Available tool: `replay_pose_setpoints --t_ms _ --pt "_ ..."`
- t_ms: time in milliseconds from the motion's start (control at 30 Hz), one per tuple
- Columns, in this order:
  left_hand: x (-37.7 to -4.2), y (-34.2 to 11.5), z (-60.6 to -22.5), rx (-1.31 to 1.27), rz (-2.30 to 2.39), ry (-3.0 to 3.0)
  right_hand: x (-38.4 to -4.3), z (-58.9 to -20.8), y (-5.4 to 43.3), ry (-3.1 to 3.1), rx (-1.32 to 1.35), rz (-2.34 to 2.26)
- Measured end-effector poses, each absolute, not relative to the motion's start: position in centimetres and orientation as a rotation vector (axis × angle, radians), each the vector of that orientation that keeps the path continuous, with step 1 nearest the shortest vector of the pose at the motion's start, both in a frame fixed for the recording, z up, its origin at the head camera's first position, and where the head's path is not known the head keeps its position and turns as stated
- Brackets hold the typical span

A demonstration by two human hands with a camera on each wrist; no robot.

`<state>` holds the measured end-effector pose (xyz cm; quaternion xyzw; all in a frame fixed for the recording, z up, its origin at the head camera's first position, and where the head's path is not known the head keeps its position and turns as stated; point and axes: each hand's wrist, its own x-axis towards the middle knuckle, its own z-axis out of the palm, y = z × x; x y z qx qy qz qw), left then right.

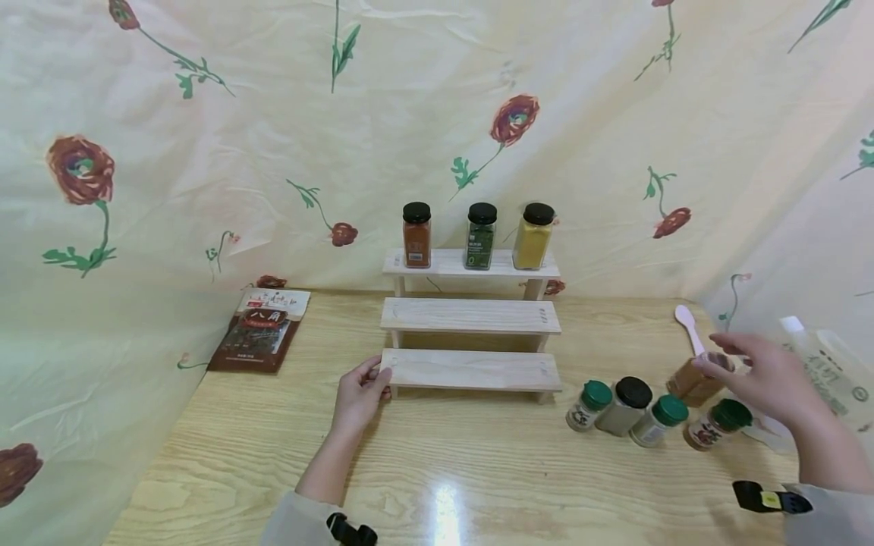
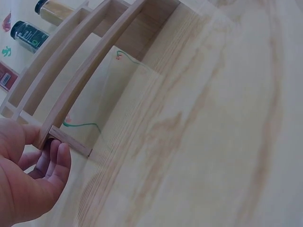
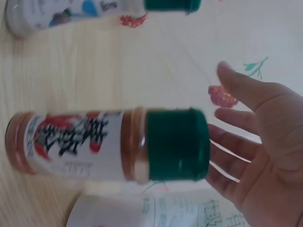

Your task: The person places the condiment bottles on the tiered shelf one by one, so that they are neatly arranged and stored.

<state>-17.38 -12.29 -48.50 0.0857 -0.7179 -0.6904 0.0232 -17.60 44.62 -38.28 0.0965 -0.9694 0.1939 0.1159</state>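
My left hand (image 1: 362, 390) pinches the left end of the lowest step of a three-step wooden shelf (image 1: 471, 369), thumb on top and fingers curled underneath. On the top step stand three black-capped spice jars: a reddish-brown one (image 1: 417, 235), a green one (image 1: 481, 236) and a yellow one (image 1: 533, 236). My right hand (image 1: 774, 375) hovers at the right with spread fingers, overlapping a brown spice jar (image 1: 696, 381) in the head view. In the right wrist view its fingers show behind a green-capped spice bottle (image 3: 75, 144), with nothing gripped.
Beside that bottle stand two more green-capped bottles (image 1: 589, 406) and a black-capped jar (image 1: 624, 407). Behind them lies a white spoon (image 1: 688, 327). A pale printed pouch (image 1: 836, 375) is at far right, a brown spice packet (image 1: 259, 330) at back left. Floral cloth (image 1: 403, 136) hangs behind.
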Motion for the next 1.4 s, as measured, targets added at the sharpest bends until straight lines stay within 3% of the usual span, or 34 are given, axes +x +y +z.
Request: replay_pose_setpoints --t_ms 867,1400 --pt "-17.4 -12.4 -48.9 0.258 -2.144 -2.198 -18.4 -40.6 46.9 -2.95 0.237 0.642" --pt "-17.4 -12.2 -48.6 0.264 -2.122 -2.201 -18.9 -38.2 43.9 -2.812 0.247 0.711"
